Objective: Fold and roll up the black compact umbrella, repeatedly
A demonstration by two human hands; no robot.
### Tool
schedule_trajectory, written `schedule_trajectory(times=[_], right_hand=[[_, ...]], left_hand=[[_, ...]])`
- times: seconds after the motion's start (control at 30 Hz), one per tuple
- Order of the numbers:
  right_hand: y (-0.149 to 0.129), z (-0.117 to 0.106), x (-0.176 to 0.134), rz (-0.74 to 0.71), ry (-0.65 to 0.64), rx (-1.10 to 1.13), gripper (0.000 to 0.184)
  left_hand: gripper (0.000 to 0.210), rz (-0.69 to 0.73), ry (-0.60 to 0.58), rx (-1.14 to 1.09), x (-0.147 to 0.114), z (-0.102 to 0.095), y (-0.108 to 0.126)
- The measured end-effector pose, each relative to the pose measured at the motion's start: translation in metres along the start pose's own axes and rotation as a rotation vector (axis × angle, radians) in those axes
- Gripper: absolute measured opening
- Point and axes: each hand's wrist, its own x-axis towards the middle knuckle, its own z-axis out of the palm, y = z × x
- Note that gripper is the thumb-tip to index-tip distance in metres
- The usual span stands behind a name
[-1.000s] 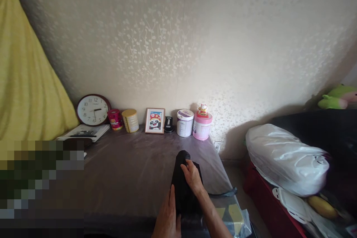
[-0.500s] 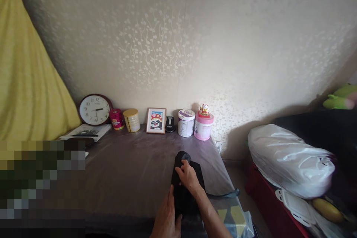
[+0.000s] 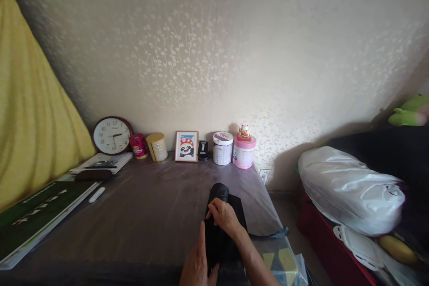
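A black fabric item (image 3: 217, 241), long with a rounded, bunched far end, lies on the right part of the table; its exact kind cannot be made out. My left hand (image 3: 198, 259) is at its lower left edge, index finger stretched along the side and thumb over the near part, gripping it. My right hand (image 3: 223, 216) rests on the upper part, fingers curled and pinched together against the black fabric near its left edge. Whatever lies under those fingertips is hidden.
Along the wall stand a clock (image 3: 113, 135), a red can (image 3: 138, 146), a yellow can (image 3: 157, 147), a framed panda picture (image 3: 187, 146) and two tubs, white (image 3: 222, 149) and pink (image 3: 244, 154). A green book (image 3: 40, 219) lies left. A white bag (image 3: 348, 192) sits right, beyond the table edge.
My right hand has slid slightly toward me and to the left along the black fabric, its fingers more curled. My left hand stays at the lower left edge.
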Motion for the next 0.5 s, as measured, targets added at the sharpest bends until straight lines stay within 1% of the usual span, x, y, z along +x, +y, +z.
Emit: schedule_trajectory(times=[0.1, 0.17, 0.2, 0.3, 0.4, 0.5], right_hand=[[0.000, 0.000, 0.000, 0.009, -0.003, -0.029, 0.023], [-0.001, 0.002, 0.000, 0.012, 0.018, -0.087, 0.023], [-0.001, 0.003, 0.000, 0.008, 0.033, -0.118, 0.023], [-0.001, 0.006, -0.002, -0.016, 0.062, -0.166, 0.024], [-0.002, 0.006, -0.007, -0.046, 0.066, -0.167, 0.024], [0.001, 0.006, -0.016, -0.170, 0.111, -0.181, 0.021]], left_hand=[[0.092, -0.015, 0.072, 0.092, 0.002, -0.013, 0.010], [0.089, -0.013, 0.120, 0.165, 0.005, -0.017, 0.013], [0.086, 0.001, 0.123, 0.184, 0.006, -0.017, 0.014], [0.080, 0.047, 0.050, 0.185, 0.010, -0.009, 0.011], [0.078, 0.021, -0.017, 0.180, 0.010, 0.004, 0.006], [0.079, -0.014, -0.066, 0.138, 0.008, 0.014, 0.004]])
